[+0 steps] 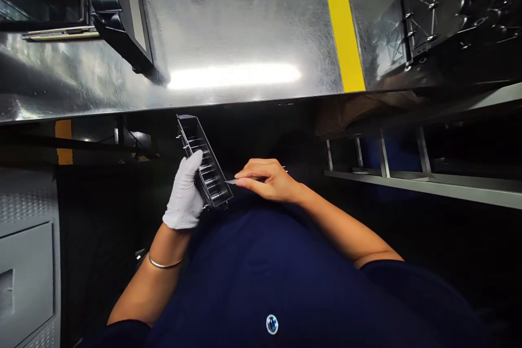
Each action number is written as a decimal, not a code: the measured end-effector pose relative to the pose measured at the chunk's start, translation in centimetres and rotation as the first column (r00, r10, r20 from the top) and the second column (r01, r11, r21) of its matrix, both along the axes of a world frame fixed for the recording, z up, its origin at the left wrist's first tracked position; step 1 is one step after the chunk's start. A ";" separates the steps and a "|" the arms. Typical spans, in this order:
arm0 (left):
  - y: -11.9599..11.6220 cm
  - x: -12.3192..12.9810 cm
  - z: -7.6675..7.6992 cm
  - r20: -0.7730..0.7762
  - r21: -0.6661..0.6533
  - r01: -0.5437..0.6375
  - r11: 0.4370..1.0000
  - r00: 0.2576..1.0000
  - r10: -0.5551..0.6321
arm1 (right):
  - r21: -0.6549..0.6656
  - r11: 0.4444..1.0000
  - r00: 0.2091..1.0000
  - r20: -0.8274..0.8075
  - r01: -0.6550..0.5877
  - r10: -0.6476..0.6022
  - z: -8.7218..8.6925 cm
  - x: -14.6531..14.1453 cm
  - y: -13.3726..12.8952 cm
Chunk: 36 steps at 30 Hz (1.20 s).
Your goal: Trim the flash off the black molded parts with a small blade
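Blade [231, 181], thin and pale, points to 9 o'clock from your bare right hand [269, 179], whose thumb and forefinger are clamped together on it; the other fingers curl over, partly out of sight. The black ribbed part [209, 166] lies at 10 o'clock from those fingertips, held up between your body and the steel bench [244, 22]. Its long axis runs from 11 o'clock down to 5 o'clock, so your blade comes to the long wall on its 3 o'clock side at a slant, close to the 5 o'clock end. The tip is right at that wall; whether it touches or stops just beside it, I cannot tell.

Your left hand [183, 193], gloved in white, is the nearer one, with the part at 1 o'clock from its palm. It is clamped on the part from the 8 o'clock side, thumb laid over the ribbed face, the other fingers hidden behind. Farther off, at 11 o'clock from the part, a dark ribbed block [108, 5] stands on the bench; a yellow stripe [342, 22] crosses the bench at 1 o'clock from your right hand.
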<state>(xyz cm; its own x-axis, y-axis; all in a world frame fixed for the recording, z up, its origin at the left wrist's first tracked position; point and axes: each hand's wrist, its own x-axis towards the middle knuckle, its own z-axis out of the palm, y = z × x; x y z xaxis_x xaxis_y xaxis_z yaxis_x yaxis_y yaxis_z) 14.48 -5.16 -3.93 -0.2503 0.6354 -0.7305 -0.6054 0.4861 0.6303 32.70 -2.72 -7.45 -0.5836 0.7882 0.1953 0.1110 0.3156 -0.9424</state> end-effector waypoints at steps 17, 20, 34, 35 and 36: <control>-1.7 -1.6 0.4 0.027 0.060 0.532 0.844 0.845 -0.535 | -0.004 0.960 0.957 0.078 0.282 -0.280 -2.5 0.1 6.0; -2.0 -2.5 0.9 0.131 0.045 0.598 0.801 0.791 -0.598 | -0.010 0.960 0.957 0.075 0.280 -0.279 -1.6 1.0 6.4; -2.4 -5.3 1.1 0.323 0.007 0.755 0.656 0.619 -0.716 | 0.179 0.919 0.904 0.320 -0.352 0.284 3.6 3.6 7.3; -2.4 -5.4 1.0 0.328 0.014 0.767 0.641 0.602 -0.728 | 0.177 0.913 0.898 0.323 -0.367 0.298 3.6 3.6 7.4; -2.4 -5.4 1.0 0.351 0.018 0.779 0.626 0.581 -0.734 | 0.174 0.912 0.897 0.320 -0.372 0.305 3.5 3.6 7.5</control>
